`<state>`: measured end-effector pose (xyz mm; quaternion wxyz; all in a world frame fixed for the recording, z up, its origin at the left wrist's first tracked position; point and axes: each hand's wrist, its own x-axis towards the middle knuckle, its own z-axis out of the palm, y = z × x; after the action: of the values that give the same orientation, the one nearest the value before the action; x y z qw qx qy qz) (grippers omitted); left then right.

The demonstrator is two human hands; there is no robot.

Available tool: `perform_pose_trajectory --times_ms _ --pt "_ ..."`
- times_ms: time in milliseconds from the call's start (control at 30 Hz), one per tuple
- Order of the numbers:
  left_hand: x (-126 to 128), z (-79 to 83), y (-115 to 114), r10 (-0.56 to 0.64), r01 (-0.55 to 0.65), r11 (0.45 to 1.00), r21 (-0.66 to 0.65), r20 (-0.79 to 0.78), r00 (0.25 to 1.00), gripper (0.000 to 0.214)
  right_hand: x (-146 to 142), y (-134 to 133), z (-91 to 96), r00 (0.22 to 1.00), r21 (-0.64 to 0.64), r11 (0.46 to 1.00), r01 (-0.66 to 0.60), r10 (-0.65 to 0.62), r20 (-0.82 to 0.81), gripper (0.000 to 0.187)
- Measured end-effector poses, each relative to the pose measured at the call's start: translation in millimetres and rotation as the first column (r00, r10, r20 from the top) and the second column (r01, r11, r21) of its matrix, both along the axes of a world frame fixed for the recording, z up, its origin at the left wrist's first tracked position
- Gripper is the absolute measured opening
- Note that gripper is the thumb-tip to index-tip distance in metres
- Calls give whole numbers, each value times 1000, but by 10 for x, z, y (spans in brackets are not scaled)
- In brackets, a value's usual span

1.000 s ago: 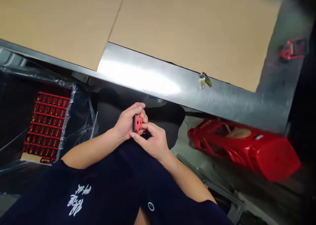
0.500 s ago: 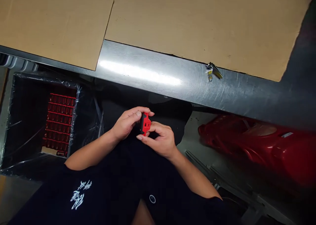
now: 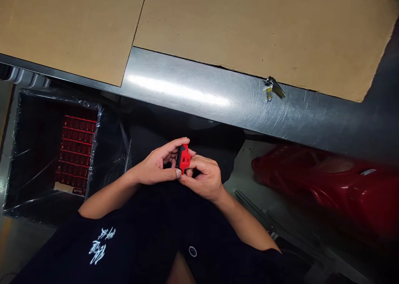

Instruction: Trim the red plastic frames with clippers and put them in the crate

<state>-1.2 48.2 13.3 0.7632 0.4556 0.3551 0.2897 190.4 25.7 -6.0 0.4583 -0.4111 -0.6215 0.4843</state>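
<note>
Between my two hands, in front of my chest, is a small red and black plastic part (image 3: pixel 185 160) with two small dark openings in its red face. My left hand (image 3: pixel 158 161) grips its black side, the index finger at the top end and the thumb at the bottom end. From the right, my right hand (image 3: pixel 205 176) holds the red side, fingers curled and thumb near the lower end. Some fingertips are hidden behind the part.
A bin lined with black plastic (image 3: pixel 26 151) stands at the left, holding rows of red parts (image 3: pixel 77 151). Cardboard sheets (image 3: pixel 249 26) cover much of the metal table (image 3: pixel 174 84). A nail clipper (image 3: pixel 276 88) lies at the cardboard's edge. A large red glossy object (image 3: pixel 327 184) is at the right.
My left thumb has moved from the part's upper end down to its lower end, and the left index finger now reaches over the top. My right hand keeps its hold.
</note>
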Motion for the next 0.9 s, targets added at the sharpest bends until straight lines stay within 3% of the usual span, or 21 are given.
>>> perform_pose_trajectory --times_ms 100,167,300,400,500,600,767,900 --pt "24 -11 -17 4 -4 1000 -12 -1 1000 76 19 -8 4 1000 -20 1000 -2 2 6 9" --pt "26 -23 -28 9 -9 1000 11 -1 1000 75 45 -8 13 998 -104 993 -60 60 -8 11" --pt "13 -35 -55 9 -4 996 90 -46 999 76 102 9 36 957 -333 906 -260 196 -216 21" --pt "0 -29 -75 13 4 992 128 -134 991 79 114 26 46 909 -439 842 -314 134 -394 27" --pt "-18 -27 -79 7 41 976 213 -218 976 82 108 38 41 879 -493 804 -332 74 -470 30" --pt "-40 -43 -71 -16 128 928 350 -306 952 86 105 43 27 864 -507 803 -313 19 -503 30" --pt "-49 -55 -59 14 207 795 570 -358 933 94 128 37 28 863 -526 792 -310 2 -505 33" --pt "-36 6 -47 31 250 726 640 -394 918 92 150 31 26 844 -517 775 -364 39 -536 34"
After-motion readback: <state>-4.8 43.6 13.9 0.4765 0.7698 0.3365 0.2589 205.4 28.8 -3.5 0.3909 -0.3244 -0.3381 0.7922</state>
